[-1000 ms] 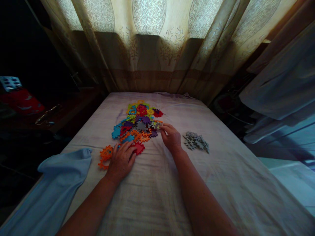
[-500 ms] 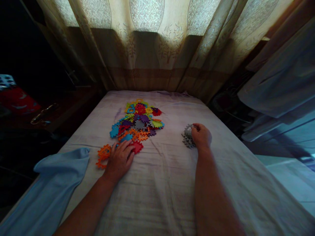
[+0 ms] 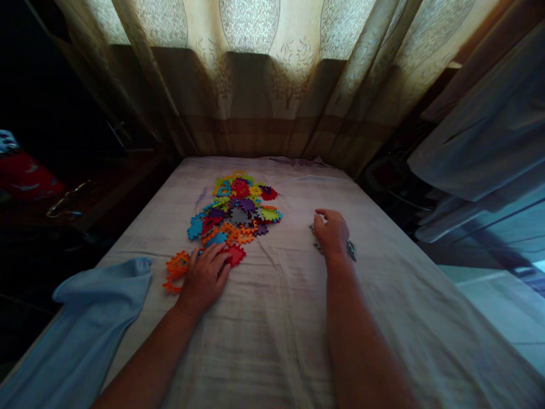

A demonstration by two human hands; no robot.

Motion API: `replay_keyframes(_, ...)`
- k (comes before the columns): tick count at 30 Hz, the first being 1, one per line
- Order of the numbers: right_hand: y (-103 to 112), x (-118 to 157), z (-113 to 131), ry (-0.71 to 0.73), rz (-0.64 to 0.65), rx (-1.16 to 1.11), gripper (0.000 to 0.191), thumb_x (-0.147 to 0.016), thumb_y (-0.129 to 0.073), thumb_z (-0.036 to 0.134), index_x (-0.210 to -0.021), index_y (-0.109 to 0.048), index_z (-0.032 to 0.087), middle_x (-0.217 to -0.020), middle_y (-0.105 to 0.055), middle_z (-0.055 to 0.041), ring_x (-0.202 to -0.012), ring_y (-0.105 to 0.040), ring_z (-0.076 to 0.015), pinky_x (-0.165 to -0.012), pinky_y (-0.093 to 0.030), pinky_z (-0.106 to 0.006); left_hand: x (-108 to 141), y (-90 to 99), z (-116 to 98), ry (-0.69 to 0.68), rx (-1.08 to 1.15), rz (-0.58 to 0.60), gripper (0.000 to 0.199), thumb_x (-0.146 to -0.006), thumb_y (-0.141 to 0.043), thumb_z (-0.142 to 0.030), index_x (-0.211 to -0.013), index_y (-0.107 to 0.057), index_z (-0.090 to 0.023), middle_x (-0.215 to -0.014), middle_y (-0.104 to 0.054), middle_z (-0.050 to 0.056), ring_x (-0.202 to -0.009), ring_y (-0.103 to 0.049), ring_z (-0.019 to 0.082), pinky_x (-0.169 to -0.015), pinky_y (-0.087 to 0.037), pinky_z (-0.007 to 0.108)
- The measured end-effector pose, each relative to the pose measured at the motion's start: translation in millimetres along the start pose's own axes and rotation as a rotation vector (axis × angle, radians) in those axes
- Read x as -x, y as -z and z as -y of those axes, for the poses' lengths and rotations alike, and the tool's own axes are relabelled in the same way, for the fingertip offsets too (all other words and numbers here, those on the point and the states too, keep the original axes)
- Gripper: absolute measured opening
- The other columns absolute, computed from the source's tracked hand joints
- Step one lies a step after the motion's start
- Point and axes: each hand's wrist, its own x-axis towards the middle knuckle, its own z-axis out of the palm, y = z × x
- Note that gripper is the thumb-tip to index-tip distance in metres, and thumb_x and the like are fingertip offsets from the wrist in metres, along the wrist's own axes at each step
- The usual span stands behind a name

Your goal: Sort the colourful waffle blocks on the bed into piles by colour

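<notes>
My left hand lies flat with fingers spread near the lower edge of a heap of colourful toothed plastic gear pieces. Its fingertips reach a red gear piece and blue bits, while orange gear pieces lie just left of it. Over on the right, my right hand is above a small group of grey gear pieces, covering most of them. Its thumb and index finger point left, a little apart, with nothing visible between them; the other fingers are partly hidden.
The pieces lie on a bed or table covered by a pale, wrinkled sheet. A light blue cloth drapes over the left edge. Patterned curtains hang behind, and cloth garments hang at the right.
My right hand has shifted slightly left and loosened from a grey gear piece, now covering the grey group. My left hand stays in place on the pieces.
</notes>
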Motion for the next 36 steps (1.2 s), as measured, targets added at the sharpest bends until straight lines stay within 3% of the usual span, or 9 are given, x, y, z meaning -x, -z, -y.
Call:
replay_keyframes(5, -24.1, 28.9, 53.0, 0.228, 0.343, 0.006, 0.031, -0.092, -0.048, 0.026, -0.106, -0.076, 0.026, -0.109, -0.075, -0.0055, -0.099, -0.066, -0.0215, -0.086, -0.048, -0.031, 0.2, 0.9, -0.7, -0.006, -0.015, -0.003, 0.031, -0.095, -0.045, -0.031, -0.112, -0.068, -0.023, -0.134, -0.065, 0.012, -0.126, -0.058, 0.031, -0.112, -0.033, 0.060)
replay_keyframes(8, -37.1, 45.4, 68.8, 0.361, 0.456, 0.033, 0.030, -0.092, -0.051, 0.024, -0.110, -0.075, 0.025, -0.117, -0.073, -0.0048, -0.109, -0.064, -0.0218, -0.094, -0.046, -0.033, 0.4, 1.1, -1.1, -0.005, -0.011, -0.002, 0.030, -0.095, -0.045, -0.030, -0.113, -0.068, -0.023, -0.134, -0.065, 0.012, -0.126, -0.058, 0.030, -0.113, -0.032, 0.060)
replay_keyframes(11, -46.2, 51.9, 70.0, 0.400, 0.438, 0.036, 0.032, -0.091, -0.053, 0.022, -0.117, -0.072, 0.024, -0.126, -0.069, -0.0064, -0.117, -0.059, -0.0236, -0.100, -0.044, -0.036, 0.5, 0.9, -1.7, 0.000, -0.007, 0.002, 0.029, -0.094, -0.047, -0.029, -0.113, -0.068, -0.023, -0.135, -0.064, 0.012, -0.127, -0.057, 0.030, -0.113, -0.032, 0.059)
replay_keyframes(15, -51.9, 49.7, 64.8, 0.346, 0.358, 0.045, 0.040, -0.090, -0.053, 0.023, -0.127, -0.067, 0.021, -0.136, -0.061, -0.0116, -0.123, -0.054, -0.0266, -0.102, -0.043, -0.040, 0.3, 1.1, -2.5, 0.011, 0.000, 0.003, 0.029, -0.094, -0.047, -0.029, -0.113, -0.068, -0.024, -0.136, -0.064, 0.011, -0.127, -0.057, 0.030, -0.113, -0.032, 0.060)
replay_keyframes(19, -52.9, 49.0, 65.9, 0.335, 0.353, 0.080, 0.043, -0.090, -0.053, 0.026, -0.132, -0.065, 0.025, -0.143, -0.056, -0.0115, -0.129, -0.049, -0.0289, -0.103, -0.042, -0.044, -0.2, 2.2, -3.1, 0.012, 0.003, 0.011, 0.030, -0.094, -0.046, -0.030, -0.114, -0.068, -0.023, -0.136, -0.063, 0.012, -0.127, -0.057, 0.031, -0.113, -0.032, 0.061)
replay_keyframes(25, -54.4, 55.4, 72.8, 0.540, 0.370, 0.126, 0.044, -0.091, -0.052, 0.026, -0.134, -0.061, 0.029, -0.155, -0.046, -0.0047, -0.144, -0.032, -0.0302, -0.110, -0.031, -0.050, 0.2, 1.4, -2.3, 0.014, 0.012, 0.007, 0.030, -0.094, -0.047, -0.030, -0.115, -0.068, -0.024, -0.137, -0.063, 0.011, -0.128, -0.056, 0.030, -0.113, -0.032, 0.060)
replay_keyframes(29, -53.8, 57.4, 74.4, 0.533, 0.408, 0.125, 0.044, -0.092, -0.050, 0.025, -0.135, -0.059, 0.027, -0.149, -0.053, -0.0039, -0.141, -0.036, -0.0291, -0.112, -0.027, -0.049, 0.3, 0.4, -1.8, 0.007, 0.005, 0.010, 0.030, -0.094, -0.047, -0.029, -0.114, -0.068, -0.023, -0.137, -0.063, 0.012, -0.128, -0.057, 0.031, -0.113, -0.032, 0.060)
replay_keyframes(36, -51.9, 55.7, 73.5, 0.440, 0.356, 0.126, 0.038, -0.096, -0.047, 0.030, -0.130, -0.063, 0.023, -0.141, -0.060, -0.0094, -0.134, -0.044, -0.0281, -0.107, -0.031, -0.046, 0.5, 0.5, -2.2, 0.015, 0.011, 0.009, 0.030, -0.093, -0.047, -0.029, -0.114, -0.068, -0.024, -0.136, -0.063, 0.012, -0.128, -0.056, 0.030, -0.114, -0.031, 0.060)
